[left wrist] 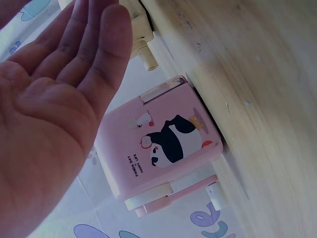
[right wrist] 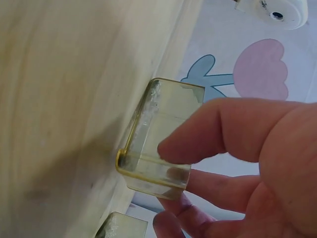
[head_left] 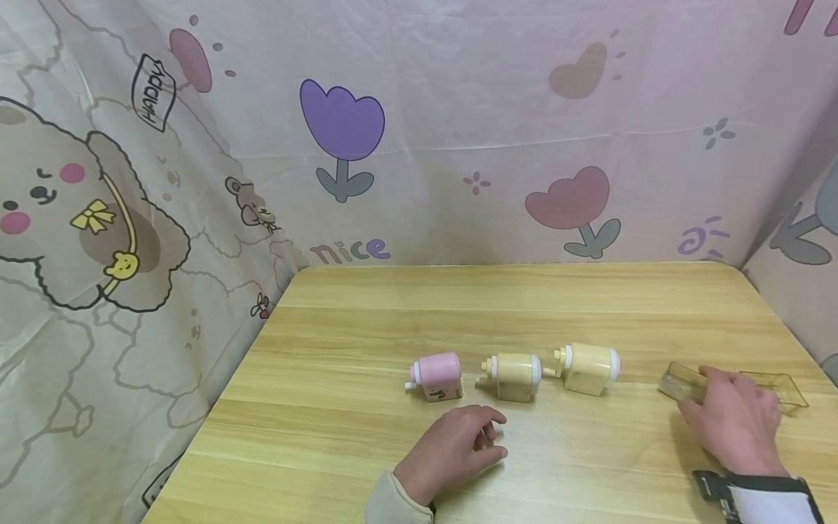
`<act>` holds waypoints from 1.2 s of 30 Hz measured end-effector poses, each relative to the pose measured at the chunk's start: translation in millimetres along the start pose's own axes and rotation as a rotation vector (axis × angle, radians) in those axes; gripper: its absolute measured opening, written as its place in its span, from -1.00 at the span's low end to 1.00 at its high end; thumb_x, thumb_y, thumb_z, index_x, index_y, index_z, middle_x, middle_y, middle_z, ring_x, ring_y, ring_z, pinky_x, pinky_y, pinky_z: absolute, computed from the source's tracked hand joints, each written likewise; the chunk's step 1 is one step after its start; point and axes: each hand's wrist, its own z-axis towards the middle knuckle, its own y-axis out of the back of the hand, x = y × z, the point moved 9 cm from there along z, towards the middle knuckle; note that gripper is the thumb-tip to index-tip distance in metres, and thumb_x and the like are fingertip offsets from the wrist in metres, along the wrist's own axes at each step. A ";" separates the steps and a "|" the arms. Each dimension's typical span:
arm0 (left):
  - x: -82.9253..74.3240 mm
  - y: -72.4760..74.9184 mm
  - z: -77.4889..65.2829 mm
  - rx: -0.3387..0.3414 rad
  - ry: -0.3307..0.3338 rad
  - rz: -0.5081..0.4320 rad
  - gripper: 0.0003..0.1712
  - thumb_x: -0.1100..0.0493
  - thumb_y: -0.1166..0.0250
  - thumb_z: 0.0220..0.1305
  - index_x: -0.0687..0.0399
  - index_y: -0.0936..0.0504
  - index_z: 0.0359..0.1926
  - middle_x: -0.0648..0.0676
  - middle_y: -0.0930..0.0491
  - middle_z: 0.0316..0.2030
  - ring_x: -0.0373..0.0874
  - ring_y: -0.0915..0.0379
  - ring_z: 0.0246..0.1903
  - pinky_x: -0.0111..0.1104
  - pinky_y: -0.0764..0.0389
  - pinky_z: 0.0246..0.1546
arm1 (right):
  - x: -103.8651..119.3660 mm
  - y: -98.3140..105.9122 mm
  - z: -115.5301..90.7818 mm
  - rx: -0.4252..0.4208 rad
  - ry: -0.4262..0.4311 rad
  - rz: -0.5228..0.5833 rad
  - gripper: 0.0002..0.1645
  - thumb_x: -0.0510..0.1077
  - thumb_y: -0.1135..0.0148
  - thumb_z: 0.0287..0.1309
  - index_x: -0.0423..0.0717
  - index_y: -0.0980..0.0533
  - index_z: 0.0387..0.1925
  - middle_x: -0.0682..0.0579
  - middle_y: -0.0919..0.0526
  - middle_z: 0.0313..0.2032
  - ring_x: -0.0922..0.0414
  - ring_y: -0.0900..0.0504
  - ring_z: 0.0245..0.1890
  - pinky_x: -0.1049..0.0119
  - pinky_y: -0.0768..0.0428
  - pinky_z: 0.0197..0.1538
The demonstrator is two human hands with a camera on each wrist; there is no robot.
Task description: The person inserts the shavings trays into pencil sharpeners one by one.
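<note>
My right hand (head_left: 736, 418) pinches a clear yellow shavings drawer (right wrist: 158, 136) between thumb and fingers, on or just above the table at the right. A second clear drawer (head_left: 782, 393) lies just beyond that hand. My left hand (head_left: 452, 447) holds nothing, its fingers loosely bent, in front of the pencil sharpeners. Nearest it stand a pink crank pencil sharpener (head_left: 439, 375) with a panda print, seen close in the left wrist view, and a yellow pencil sharpener (head_left: 516, 375). Another yellow pencil sharpener (head_left: 588, 367) stands to their right.
The sharpeners form a row across the middle of the wooden table (head_left: 366, 306). A printed cloth (head_left: 445, 87) hangs along the table's back and sides.
</note>
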 end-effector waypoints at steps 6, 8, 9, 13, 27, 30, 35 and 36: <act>-0.1 0.6 0.3 -0.003 0.002 0.003 -0.65 0.07 -0.33 0.14 0.05 -0.60 -0.04 -0.26 -0.50 -0.40 -0.51 -0.36 -0.39 -0.65 -0.35 -0.31 | 4.0 -0.1 0.7 -0.015 0.006 0.011 -0.26 -0.13 -0.27 -0.02 -0.56 -0.29 0.09 -0.64 -0.27 0.00 -0.45 -0.22 -0.03 -0.31 -0.14 0.00; -0.4 0.9 0.1 -0.004 0.001 0.004 -0.65 0.08 -0.33 0.14 0.05 -0.60 -0.04 -0.26 -0.50 -0.40 -0.51 -0.36 -0.40 -0.65 -0.35 -0.31 | 4.7 -0.8 0.8 -0.009 0.003 0.030 -0.27 -0.12 -0.28 -0.02 -0.55 -0.30 0.09 -0.62 -0.30 -0.02 -0.42 -0.24 -0.06 -0.27 -0.21 -0.08; -0.4 0.9 0.0 -0.004 0.000 0.004 -0.65 0.08 -0.33 0.14 0.06 -0.60 -0.04 -0.26 -0.50 -0.40 -0.51 -0.36 -0.40 -0.65 -0.35 -0.31 | 5.1 -1.2 0.7 -0.004 0.002 0.040 -0.27 -0.11 -0.28 -0.01 -0.55 -0.30 0.08 -0.61 -0.31 -0.03 -0.41 -0.25 -0.08 -0.25 -0.25 -0.12; -0.2 0.5 -0.3 0.001 0.003 0.004 -0.65 0.07 -0.33 0.15 0.05 -0.60 -0.04 -0.26 -0.50 -0.40 -0.51 -0.36 -0.39 -0.65 -0.36 -0.30 | 4.8 -3.6 1.3 0.039 -0.021 0.071 -0.21 -0.03 -0.30 0.02 -0.55 -0.29 0.09 -0.56 -0.31 -0.06 -0.36 -0.25 -0.10 -0.23 -0.33 -0.20; 0.5 -0.2 -0.3 0.008 0.011 0.002 -0.64 0.07 -0.32 0.15 0.05 -0.59 -0.03 -0.26 -0.50 -0.39 -0.51 -0.36 -0.39 -0.64 -0.36 -0.30 | 10.2 -11.9 1.7 0.176 0.033 0.102 -0.09 0.15 -0.34 -0.03 -0.51 -0.29 0.08 -0.43 -0.45 -0.16 -0.13 -0.37 -0.29 0.12 -0.40 -0.39; 0.6 -0.5 -0.1 0.008 0.010 0.004 -0.64 0.07 -0.33 0.15 0.05 -0.59 -0.03 -0.26 -0.50 -0.40 -0.51 -0.36 -0.39 -0.64 -0.36 -0.30 | 13.3 -12.4 1.3 0.182 0.071 0.077 -0.10 0.16 -0.37 -0.08 -0.47 -0.32 0.06 -0.37 -0.48 -0.19 -0.11 -0.41 -0.30 0.16 -0.36 -0.40; 1.1 -1.1 0.3 0.009 0.014 0.004 -0.65 0.07 -0.33 0.15 0.05 -0.60 -0.03 -0.26 -0.50 -0.40 -0.51 -0.35 -0.39 -0.64 -0.36 -0.30 | 17.9 -18.0 -0.5 0.249 0.131 0.113 -0.15 0.16 -0.36 -0.03 -0.44 -0.33 0.04 -0.45 -0.44 -0.09 -0.27 -0.45 -0.13 -0.11 -0.46 -0.20; 1.2 -1.3 0.3 0.010 0.016 0.002 -0.65 0.07 -0.33 0.15 0.05 -0.60 -0.03 -0.26 -0.50 -0.40 -0.51 -0.36 -0.39 -0.64 -0.36 -0.30 | 18.6 -19.2 -1.3 0.261 0.141 0.122 -0.17 0.15 -0.36 -0.02 -0.43 -0.34 0.04 -0.45 -0.43 -0.07 -0.29 -0.44 -0.11 -0.15 -0.45 -0.17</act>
